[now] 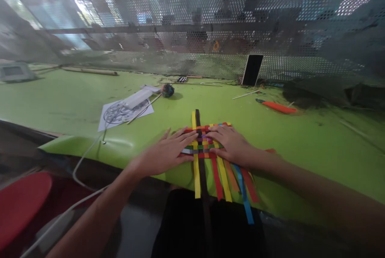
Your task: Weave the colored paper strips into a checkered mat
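Note:
A woven mat of coloured strips (205,155) lies on the green tabletop at the near edge. My left hand (168,150) rests flat over its left side, fingers spread. Over the right side lies my right hand (230,142), also flat with fingers stretched out. Between the hands a yellow strip (197,178) and a black strip (203,172) run front to back through the weave. Loose ends hang toward me, among them a red strip (217,182) and a blue strip (246,198). Both palms hide parts of the weave.
A printed sheet (120,119) lies at the left under a white device with a cable (78,170). Behind are a dark ball (167,90), an upright phone (252,69) and an orange-handled cutter (278,107). A perforated screen (180,37) borders the table's back; a red stool (25,202) stands left.

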The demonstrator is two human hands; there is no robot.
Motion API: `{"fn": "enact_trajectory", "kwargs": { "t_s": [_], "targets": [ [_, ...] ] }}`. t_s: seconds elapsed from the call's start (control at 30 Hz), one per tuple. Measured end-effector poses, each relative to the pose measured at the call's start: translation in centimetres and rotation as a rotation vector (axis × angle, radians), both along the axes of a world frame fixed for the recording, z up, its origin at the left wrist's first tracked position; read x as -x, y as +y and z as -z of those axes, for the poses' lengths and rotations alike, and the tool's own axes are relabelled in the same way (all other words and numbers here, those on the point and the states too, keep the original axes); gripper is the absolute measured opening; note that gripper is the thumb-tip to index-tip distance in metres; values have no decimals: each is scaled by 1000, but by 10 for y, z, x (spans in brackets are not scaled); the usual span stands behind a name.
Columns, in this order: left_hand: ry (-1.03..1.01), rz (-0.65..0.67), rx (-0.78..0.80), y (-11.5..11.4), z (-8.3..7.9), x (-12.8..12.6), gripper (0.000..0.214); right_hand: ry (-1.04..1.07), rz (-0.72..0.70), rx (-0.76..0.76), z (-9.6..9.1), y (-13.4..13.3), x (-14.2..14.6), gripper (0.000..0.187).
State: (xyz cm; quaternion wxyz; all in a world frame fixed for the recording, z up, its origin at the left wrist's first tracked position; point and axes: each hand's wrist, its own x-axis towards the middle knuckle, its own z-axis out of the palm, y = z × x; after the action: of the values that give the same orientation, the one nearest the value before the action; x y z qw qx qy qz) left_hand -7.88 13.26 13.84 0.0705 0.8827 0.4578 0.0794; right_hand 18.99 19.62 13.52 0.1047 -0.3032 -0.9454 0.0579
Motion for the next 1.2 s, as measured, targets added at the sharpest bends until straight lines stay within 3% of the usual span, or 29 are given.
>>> {"fn": "enact_trajectory", "kwargs": {
  "t_s": [0.3,0.57,0.73,0.87,0.97,1.07,1.2],
  "targets": [
    [60,-49,-70,-9,2,-12,66,36,7,9,4,1,1,49],
    [119,-74,-30,-11,-2,-20,65,19,23,27,3,0,3,49],
    [97,-62,-13,-9,-4,-21,67,-20,7,4,-9,-3,2,47],
    [77,-29,1,-7,-2,-17,66,76,-171,-116,-26,-43,-6,42],
    [48,-21,-28,-6,1,-15,63,11,-294,-66,-25,-90,-12,50],
    [43,-22,-43,-6,1,-16,65,-20,-282,-141,-10,-125,-13,58],
    [74,-38,1,-6,1,-16,64,63,-225,-228,-3,-136,-4,36]
  ]
}}
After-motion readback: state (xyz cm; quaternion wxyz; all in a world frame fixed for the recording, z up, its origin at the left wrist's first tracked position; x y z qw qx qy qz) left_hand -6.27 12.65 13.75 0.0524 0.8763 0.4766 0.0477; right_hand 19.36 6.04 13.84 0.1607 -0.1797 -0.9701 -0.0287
